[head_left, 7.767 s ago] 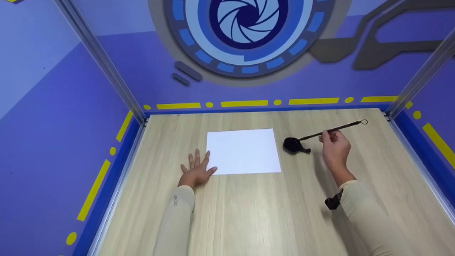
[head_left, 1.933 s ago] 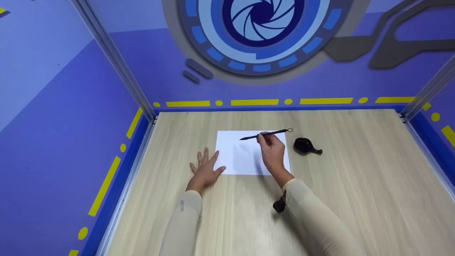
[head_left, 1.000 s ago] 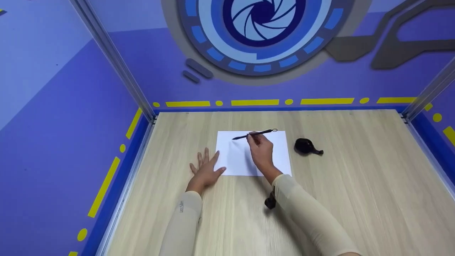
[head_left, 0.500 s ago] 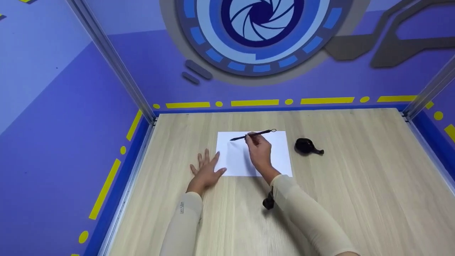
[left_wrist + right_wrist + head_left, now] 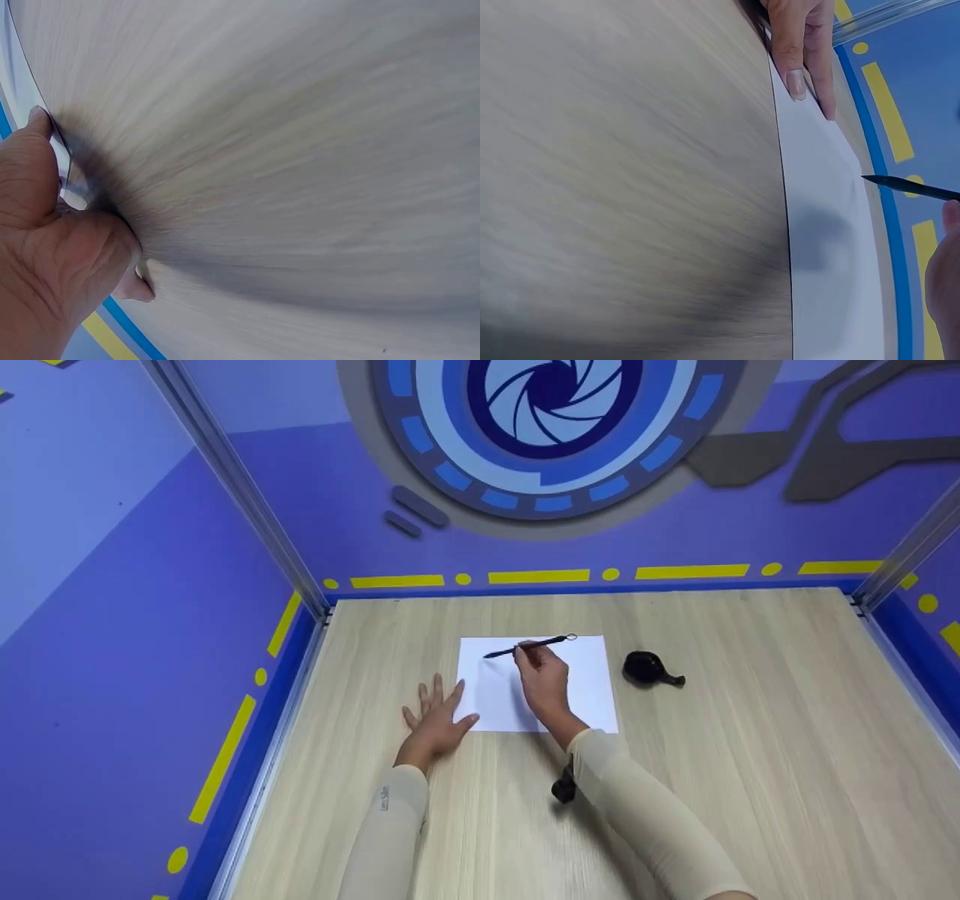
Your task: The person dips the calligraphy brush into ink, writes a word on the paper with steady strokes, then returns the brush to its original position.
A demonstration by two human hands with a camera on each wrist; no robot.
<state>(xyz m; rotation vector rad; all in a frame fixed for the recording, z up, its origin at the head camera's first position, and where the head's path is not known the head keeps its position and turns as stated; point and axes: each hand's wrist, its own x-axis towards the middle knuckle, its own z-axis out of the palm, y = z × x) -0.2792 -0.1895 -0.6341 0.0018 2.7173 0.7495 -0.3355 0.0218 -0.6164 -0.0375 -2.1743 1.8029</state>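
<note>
My right hand (image 5: 545,682) pinches a dark calligraphy brush (image 5: 501,652) by its shaft, with a loop at the far end. The brush leans over the upper left part of a white sheet of paper (image 5: 491,701). Whether its tip touches the sheet I cannot tell, and no stroke shows. My left hand (image 5: 435,727) lies with fingers spread at the sheet's left edge, thumb and forefinger on the paper. The right wrist view shows the pointed tip of the brush (image 5: 907,185) near the sheet's far edge. In the left wrist view the left hand (image 5: 60,247) rests by the paper.
A small black dish with a short handle (image 5: 673,680) stands on the wooden table (image 5: 735,780), right of the paper. Blue and purple panels (image 5: 247,532) close off the back and sides. A small black device (image 5: 564,787) hangs at the right wrist.
Several seconds ago the brush was at the black dish; it then came over the paper. In the last second my right hand has drifted slightly left and down. The left hand stays in place.
</note>
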